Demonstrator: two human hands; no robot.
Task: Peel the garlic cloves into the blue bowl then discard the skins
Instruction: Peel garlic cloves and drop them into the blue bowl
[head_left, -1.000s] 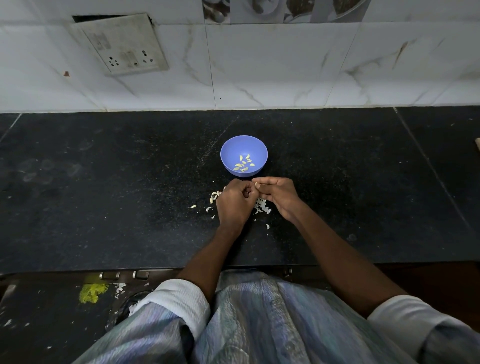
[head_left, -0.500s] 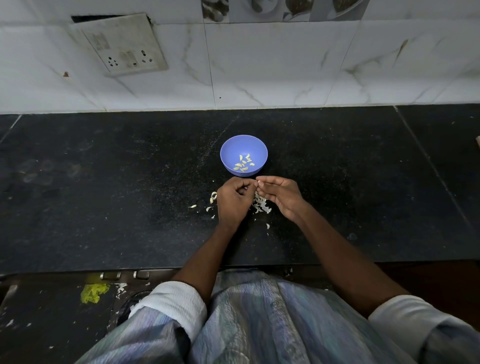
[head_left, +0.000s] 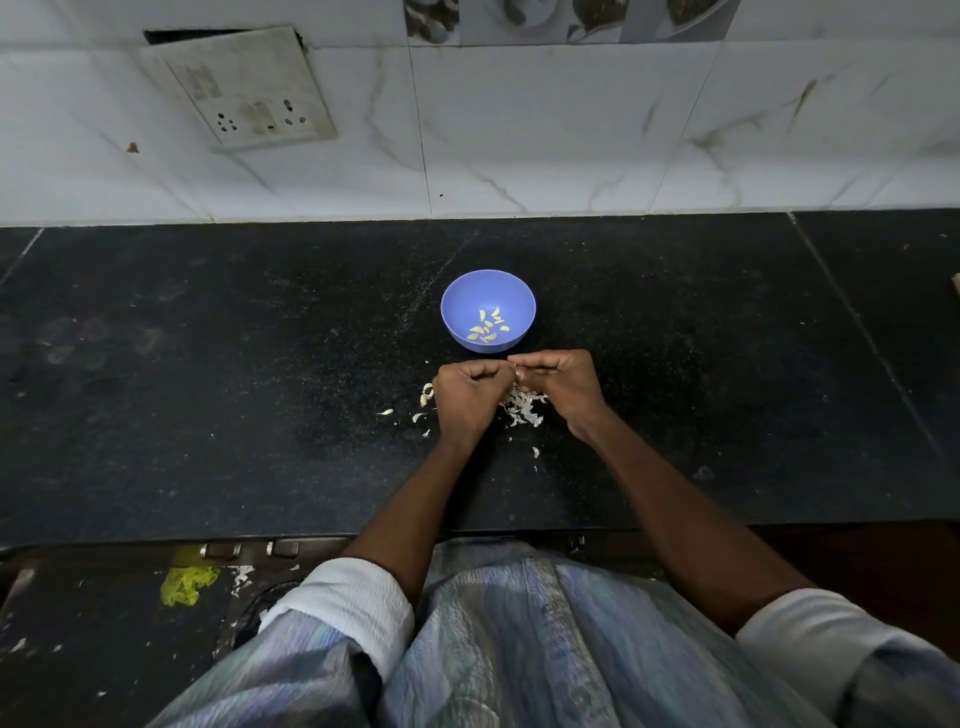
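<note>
Clove being peeled sits between both hands' fingertips, mostly hidden, probably pinched. Left hand (head_left: 467, 397) and right hand (head_left: 563, 384) curled, fingertips meeting just short of the blue bowl (head_left: 488, 291). Risk: slick clove pops out onto the counter (head_left: 208, 389) among the skins (head_left: 522, 408).

You have one blue bowl (head_left: 488, 291) holding roughly nine peeled garlic cloves (head_left: 487, 326), two hands at the counter, one wall socket plate (head_left: 248, 89), and a scatter of garlic skins (head_left: 522, 406) too small and piled to count.
</note>
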